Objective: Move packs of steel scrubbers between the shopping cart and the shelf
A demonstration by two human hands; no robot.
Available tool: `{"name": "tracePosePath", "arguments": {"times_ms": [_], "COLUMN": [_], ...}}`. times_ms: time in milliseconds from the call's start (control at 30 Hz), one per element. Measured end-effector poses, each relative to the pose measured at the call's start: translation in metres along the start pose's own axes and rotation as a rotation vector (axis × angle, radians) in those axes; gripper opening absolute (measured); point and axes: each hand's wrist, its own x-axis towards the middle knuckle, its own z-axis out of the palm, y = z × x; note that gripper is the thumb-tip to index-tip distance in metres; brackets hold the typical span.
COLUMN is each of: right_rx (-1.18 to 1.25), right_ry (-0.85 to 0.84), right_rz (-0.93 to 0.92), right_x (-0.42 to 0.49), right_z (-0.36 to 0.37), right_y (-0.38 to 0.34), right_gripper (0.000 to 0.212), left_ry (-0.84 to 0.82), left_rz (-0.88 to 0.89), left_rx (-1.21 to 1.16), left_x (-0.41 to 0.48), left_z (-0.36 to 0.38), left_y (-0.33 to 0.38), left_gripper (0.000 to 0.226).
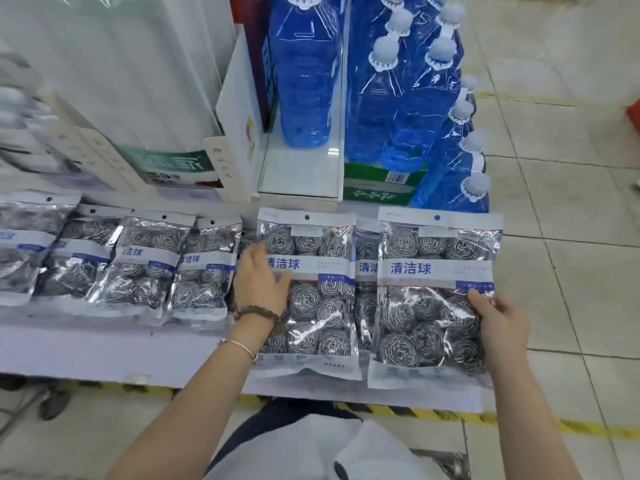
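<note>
Pale shelf point(138, 351) below the blue bottles point(408, 109) carries a row of scrubber packs point(145, 265). Right hand point(502, 317) has its fingers clamped on the end pack point(429, 306) beneath the bottles. Left hand point(261, 278) lays straight fingers on the next pack point(318, 306), left of them.

1. A bare strip of shelf point(104, 351) runs along the front edge, open to a reaching hand.
2. Overlapping scrubber packs point(145, 265) cover the shelf's middle, edge over edge.
3. Blue bottles point(408, 109) and white boxes point(114, 81) wall off the back.
4. The floor point(571, 271) to the right seems open, though its far corner is blurred.
</note>
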Motion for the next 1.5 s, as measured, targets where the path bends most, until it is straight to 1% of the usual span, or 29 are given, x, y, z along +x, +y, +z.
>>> {"name": "tracePosePath", "arguments": {"times_ms": [33, 100, 167, 200, 267, 433, 500, 533, 567, 667, 733, 833, 867, 933, 1000, 1100, 1133, 1300, 1500], "right_rx": [0.028, 0.059, 0.098, 0.110, 0.095, 0.072, 0.010, -0.057, -0.157, -0.601, -0.783, -0.979, -1.051, -1.187, -1.284, -1.340, -1.344, -1.333, -1.339], "right_ry": [0.002, 0.013, 0.025, 0.026, 0.005, -0.067, -0.078, -0.073, -0.050, 0.015, -0.029, -0.074, -0.131, -0.300, -0.401, -0.449, -0.455, -0.458, -0.480], "right_rz": [0.011, 0.048, 0.084, 0.097, 0.099, 0.146, 0.121, 0.081, 0.032, -0.050, -0.099, -0.275, -0.327, -0.384, -0.430, -0.459, -0.459, -0.488, -0.477], "right_x": [0.000, 0.002, 0.003, 0.004, 0.005, 0.007, 0.005, 0.004, 0.003, 0.001, 0.003, -0.003, -0.008, -0.021, -0.031, -0.033, -0.030, -0.024, -0.021], "right_z": [-0.001, 0.000, 0.004, 0.008, 0.016, 0.036, 0.041, 0.043, 0.045, 0.048, 0.049, 0.058, 0.065, 0.080, 0.092, 0.098, 0.098, 0.110, 0.113], "right_y": [-0.002, -0.002, 0.000, 0.001, 0.003, 0.008, 0.011, 0.013, 0.015, 0.021, 0.025, 0.023, 0.021, 0.019, 0.025, 0.036, 0.038, 0.047, 0.046], "right_gripper": [0.010, 0.018, 0.017, 0.012, 0.005, 0.005, 0.004, 0.006, 0.012, 0.033, 0.045, 0.065, 0.068, 0.075, 0.080, 0.097, 0.099, 0.088, 0.097], "left_ry": [-0.041, -0.215, -0.358, -0.386, -0.382, -0.362, -0.361, -0.363, -0.366, -0.365, -0.364, -0.368, -0.365, -0.350, -0.346, -0.364, -0.367, -0.359, -0.359], "left_rz": [0.106, 0.282, 0.384, 0.408, 0.426, 0.426, 0.415, 0.411, 0.408, 0.413, 0.415, 0.417, 0.415, 0.404, 0.395, 0.385, 0.384, 0.380, 0.387], "left_rx": [0.081, 0.232, 0.366, 0.414, 0.458, 0.467, 0.453, 0.447, 0.444, 0.447, 0.451, 0.452, 0.446, 0.439, 0.447, 0.454, 0.459, 0.475, 0.498], "left_x": [-0.007, -0.025, -0.039, -0.041, -0.039, -0.036, -0.035, -0.035, -0.034, -0.034, -0.034, -0.034, -0.034, -0.034, -0.033, -0.032, -0.032, -0.031, -0.030], "left_z": [0.003, 0.014, 0.030, 0.037, 0.042, 0.039, 0.038, 0.037, 0.037, 0.037, 0.037, 0.037, 0.037, 0.038, 0.039, 0.043, 0.043, 0.045, 0.048], "left_y": [0.006, 0.021, 0.026, 0.023, 0.018, 0.008, 0.005, 0.005, 0.005, 0.005, 0.006, 0.008, 0.008, 0.007, 0.006, 0.005, 0.006, 0.010, 0.014], "left_gripper": [0.067, 0.069, 0.072, 0.073, 0.074, 0.073, 0.073, 0.073, 0.072, 0.071, 0.070, 0.070, 0.071, 0.075, 0.081, 0.081, 0.082, 0.077, 0.077]}}
